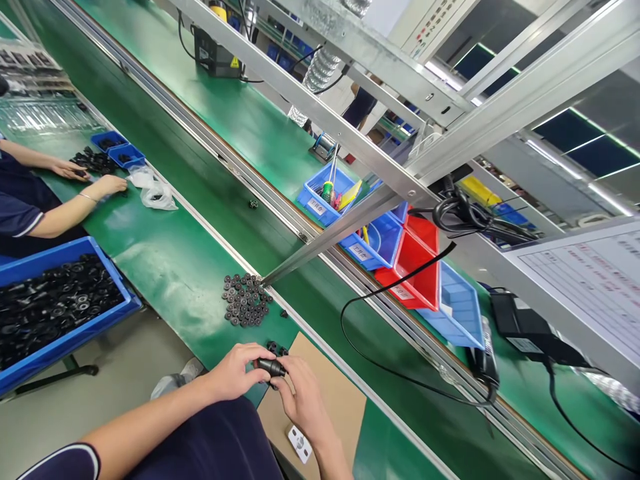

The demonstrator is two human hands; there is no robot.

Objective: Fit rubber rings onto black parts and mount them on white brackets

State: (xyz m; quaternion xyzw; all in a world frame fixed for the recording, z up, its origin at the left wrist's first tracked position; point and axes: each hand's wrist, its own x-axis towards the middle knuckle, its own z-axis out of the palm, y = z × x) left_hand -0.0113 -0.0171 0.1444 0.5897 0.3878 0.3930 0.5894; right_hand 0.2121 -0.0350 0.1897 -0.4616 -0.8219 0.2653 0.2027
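Note:
A black cylindrical part [271, 367] is held between my two hands above the near edge of the green table. My left hand [241, 371] pinches its left end with thumb and fingers. On the other end, my right hand [300, 387] closes its fingers and thumb. Just behind the hands lie a few small black parts [277, 348]. Farther up the table sits a cluster of small round dark parts [246, 300]. Under my right hand is a brown cardboard sheet [337, 393], with a white plate [300, 444] with dark marks near its lower edge.
A blue crate [131, 305] of black parts stands at the left. Beyond it a person's hands [107, 185] handle black parts. A sunken green channel [300, 280] runs diagonally past the table. Across it are blue and red bins [420, 250], a metal frame [340, 230] and a black cable [370, 360].

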